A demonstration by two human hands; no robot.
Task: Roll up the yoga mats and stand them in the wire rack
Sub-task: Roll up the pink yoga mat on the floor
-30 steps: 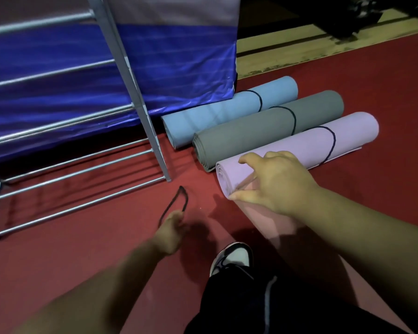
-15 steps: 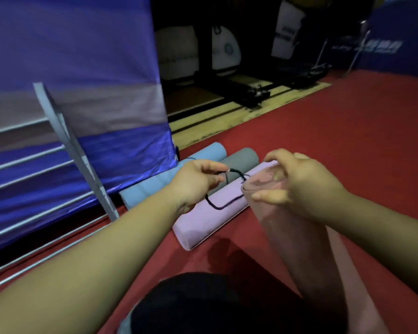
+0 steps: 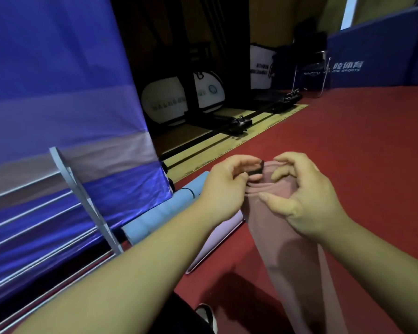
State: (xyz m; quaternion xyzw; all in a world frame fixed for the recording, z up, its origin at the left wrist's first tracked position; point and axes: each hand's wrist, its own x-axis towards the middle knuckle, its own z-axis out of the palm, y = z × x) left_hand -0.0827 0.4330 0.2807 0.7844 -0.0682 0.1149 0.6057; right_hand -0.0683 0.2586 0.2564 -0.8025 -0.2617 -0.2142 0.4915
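Your right hand (image 3: 302, 198) curls round the top of the pink mat (image 3: 282, 249), which stands upright before you. That grip holds the roll tight so your left hand (image 3: 223, 186), pinching the black band (image 3: 257, 169), can loop it over. The rack (image 3: 82, 196) waits at your left.

Bare red floor (image 3: 360, 141) rightward; wire rack (image 3: 82, 196), blue mat (image 3: 159, 213) (lilac mat (image 3: 217, 242) beside) on the left.

Left hand (image 3: 223, 186) has lifted the band (image 3: 256, 168) to the pink mat (image 3: 270, 227).
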